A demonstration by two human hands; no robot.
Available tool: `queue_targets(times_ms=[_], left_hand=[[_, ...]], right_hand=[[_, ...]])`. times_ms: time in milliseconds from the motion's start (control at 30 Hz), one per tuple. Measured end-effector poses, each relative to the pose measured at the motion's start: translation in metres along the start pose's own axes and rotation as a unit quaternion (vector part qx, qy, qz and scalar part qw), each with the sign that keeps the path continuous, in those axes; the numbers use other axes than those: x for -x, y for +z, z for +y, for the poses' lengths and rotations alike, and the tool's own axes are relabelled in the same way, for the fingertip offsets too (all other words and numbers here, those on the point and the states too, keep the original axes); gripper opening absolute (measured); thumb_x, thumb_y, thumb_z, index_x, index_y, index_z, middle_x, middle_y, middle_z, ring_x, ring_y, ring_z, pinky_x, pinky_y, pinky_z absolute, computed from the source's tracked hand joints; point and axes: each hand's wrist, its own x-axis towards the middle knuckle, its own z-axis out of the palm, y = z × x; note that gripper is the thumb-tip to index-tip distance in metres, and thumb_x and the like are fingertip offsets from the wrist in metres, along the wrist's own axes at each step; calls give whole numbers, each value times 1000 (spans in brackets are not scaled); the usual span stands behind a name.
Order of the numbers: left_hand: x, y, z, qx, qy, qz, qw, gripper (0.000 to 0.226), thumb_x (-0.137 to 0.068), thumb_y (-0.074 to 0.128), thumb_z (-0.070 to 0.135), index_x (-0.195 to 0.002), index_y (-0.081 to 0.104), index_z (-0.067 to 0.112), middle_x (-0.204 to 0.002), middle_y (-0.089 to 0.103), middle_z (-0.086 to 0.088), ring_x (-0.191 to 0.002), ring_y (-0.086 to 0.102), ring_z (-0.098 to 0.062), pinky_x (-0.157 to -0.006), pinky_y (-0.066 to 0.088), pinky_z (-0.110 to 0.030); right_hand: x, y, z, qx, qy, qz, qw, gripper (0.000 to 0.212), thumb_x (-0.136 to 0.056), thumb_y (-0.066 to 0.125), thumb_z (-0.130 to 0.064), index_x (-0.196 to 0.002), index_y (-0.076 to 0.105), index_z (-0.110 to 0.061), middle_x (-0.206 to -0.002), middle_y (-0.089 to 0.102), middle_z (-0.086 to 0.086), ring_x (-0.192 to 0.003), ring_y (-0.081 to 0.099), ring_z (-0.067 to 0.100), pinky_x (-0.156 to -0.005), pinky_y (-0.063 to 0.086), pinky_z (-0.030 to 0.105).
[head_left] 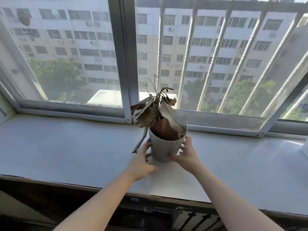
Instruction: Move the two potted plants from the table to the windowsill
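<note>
One pot [164, 146] is all we are seeing from the head camera, a pale ribbed one carrying a dried-out plant [157, 110] with brown, drooping leaves. We are holding it upright over the middle of the windowsill [66, 147], roughly midway between the front edge and the window frame [124, 64] at the back; its base looks to be on the sill or just above it, and we cannot tell which. Our left hand [141, 161] is cupping the pot's lower left side, fingers spread, thumb reaching forward under the base. Our right hand [185, 154] is wrapping the right side, fingertips lying on the ribbed wall. Both hands are grasping the pot rather than resting free, probably because the tall, top-heavy stems need steadying while it settles.

One long leaf is hanging over the left rim towards the sill, just beside our left hand, so we are keeping our fingers low where they will not snag it. Behind the pot the frame's upright and the mesh screen are standing near the leaves, with bars [215, 52] and apartment blocks beyond. Both ends of the sill are lying bare in this view, leaving room for a second pot. We are not seeing the table or the other plant here, so that one is presumably yet to be fetched.
</note>
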Motion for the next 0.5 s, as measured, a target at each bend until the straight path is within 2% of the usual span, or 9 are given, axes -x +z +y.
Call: queue_targets(times_ms=[167, 300, 367, 433, 500], left_hand=[[-4, 1, 1, 0, -2, 5, 1000, 100, -75, 68, -3, -147, 7, 30, -157, 19, 4, -139, 34, -23, -104, 34, -28], [-3, 0, 1, 5, -4, 9, 1000, 101, -74, 70, -1, -147, 6, 30, -157, 20, 5, -138, 35, -22, -105, 34, -29], [-2, -2, 0, 4, -8, 17, 1000, 100, -74, 71, 2, -147, 7, 29, -156, 21, 3, -138, 36, -22, -106, 34, -30], [2, -6, 1, 10, -14, 35, 999, 95, -74, 71, 3, -146, 14, 25, -155, 25, 0, -135, 39, -23, -105, 36, -31], [4, -9, 0, 16, -14, 59, 998, 82, -75, 71, 5, -142, 26, 20, -151, 33, -2, -130, 45, -23, -102, 40, -31]], right_hand=[[-5, -1, 0, -3, 1, -11, 1000, 89, -60, 83, -7, -129, 27, -15, -117, 49, -7, -116, 52, 21, -72, 47, 25], [-5, -1, -1, 1, 6, -17, 1000, 93, -59, 84, -10, -132, 26, -14, -113, 46, -16, -119, 50, 21, -76, 50, 30], [-3, -1, -3, 2, 8, -16, 1000, 96, -61, 84, -10, -135, 24, -14, -118, 46, -13, -122, 48, 20, -75, 50, 28], [1, -3, -6, 0, 9, -18, 1000, 103, -60, 85, -16, -140, 21, -16, -132, 45, -4, -129, 45, 22, -84, 54, 38], [6, -6, -9, -7, 20, -17, 1000, 109, -61, 85, -21, -145, 16, -18, -149, 35, 5, -137, 37, 26, -100, 48, 49]])
